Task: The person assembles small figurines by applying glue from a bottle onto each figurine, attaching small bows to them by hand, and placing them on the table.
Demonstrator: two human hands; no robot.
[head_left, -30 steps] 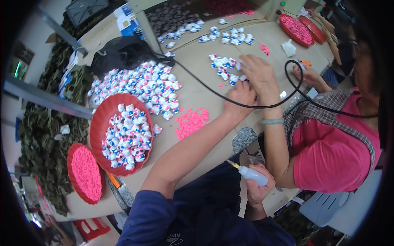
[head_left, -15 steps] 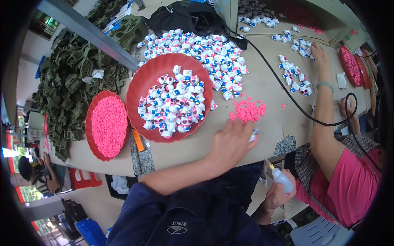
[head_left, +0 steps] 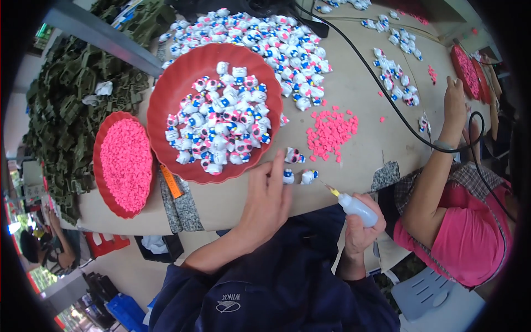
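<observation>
My left hand (head_left: 264, 200) is over the table's front part, fingers stretched out, beside the big red scalloped bowl (head_left: 161, 160). Close by its fingers lie small white cat-like figurines with blue and pink paint: one figurine (head_left: 295, 156) at the fingertips, another figurine (head_left: 309, 177) to the right, and a third figurine (head_left: 288, 177) partly hidden by the fingers. In my right hand (head_left: 362, 232) is a translucent squeeze bottle (head_left: 358, 210) with a yellow collar and thin needle tip, pointing up-left toward the figurines. Loose pink pieces (head_left: 331, 133) are spread just beyond.
Many figurines (head_left: 298, 61) are heaped behind the bowl. A smaller red dish (head_left: 99, 166) of pink pieces stands left, near a pile of dark green parts (head_left: 61, 116). A black cable (head_left: 381, 86) crosses the table at right, where a co-worker's arm (head_left: 442, 133) reaches in.
My left hand has moved left from the pink pieces, leaving the figurine it held; several figurines now lie beside it. My right hand has raised the bottle toward the table's edge.
</observation>
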